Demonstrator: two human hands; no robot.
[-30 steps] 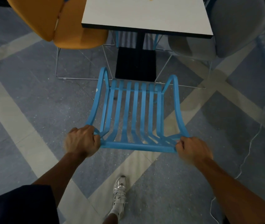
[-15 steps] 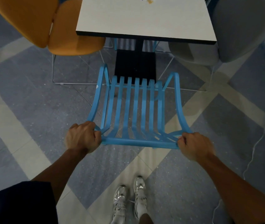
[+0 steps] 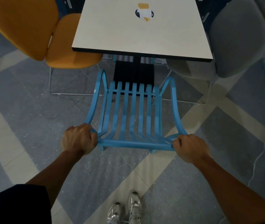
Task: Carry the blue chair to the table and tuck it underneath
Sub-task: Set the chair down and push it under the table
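Observation:
The blue chair (image 3: pixel 133 113), made of curved slats, is in front of me with its seat pointing at the table. My left hand (image 3: pixel 77 140) grips the left end of its top rail. My right hand (image 3: pixel 189 147) grips the right end of that rail. The white square table (image 3: pixel 128 34) stands just beyond the chair, its near edge a little past the seat's front. Its black pedestal base (image 3: pixel 133 71) shows under the top, right behind the slats' far ends. The chair's legs are mostly hidden beneath the seat.
An orange chair (image 3: pixel 36 31) stands at the table's left side and a grey chair (image 3: pixel 235 39) at its right, both on thin wire legs. A sticker (image 3: pixel 144 12) marks the tabletop. A white cable (image 3: pixel 258 159) trails on the floor at right. My shoes (image 3: pixel 125 209) are below.
The chair and both hands have moved forward toward the table, and more of the tabletop has come into view. My feet now stand side by side.

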